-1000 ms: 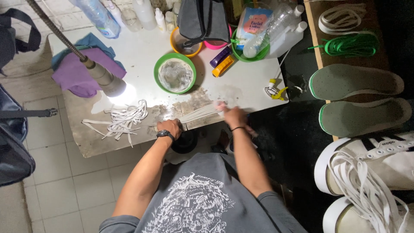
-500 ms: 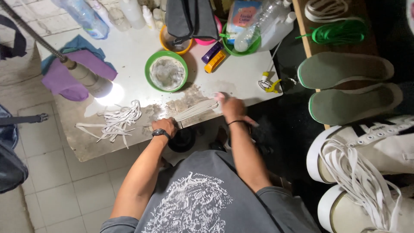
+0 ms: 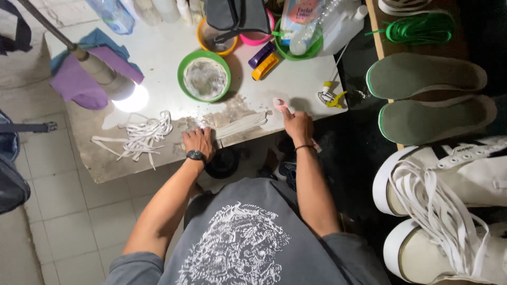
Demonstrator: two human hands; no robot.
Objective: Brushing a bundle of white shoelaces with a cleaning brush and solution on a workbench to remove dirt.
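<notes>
A bundle of white shoelaces point(image 3: 240, 125) lies stretched along the front of the wet, stained white table point(image 3: 158, 53). My left hand point(image 3: 199, 141), with a black watch on the wrist, presses down on the left end of the bundle. My right hand point(image 3: 297, 124) is just past the bundle's right end, closed around a small pink-headed brush point(image 3: 279, 103) that points up and away from me. A loose heap of more white laces point(image 3: 141, 136) lies further left.
A green bowl of soapy water point(image 3: 204, 78) stands behind the laces, and a lit lamp point(image 3: 113, 84) is above purple and blue cloths point(image 3: 79, 84). Bottles, bowls and a bag crowd the back. Green insoles point(image 3: 422, 76) and white sneakers point(image 3: 449, 179) are at right.
My right hand has moved right, off the end of the laces, and the pink brush head now shows above it. My left hand has stayed on the laces.
</notes>
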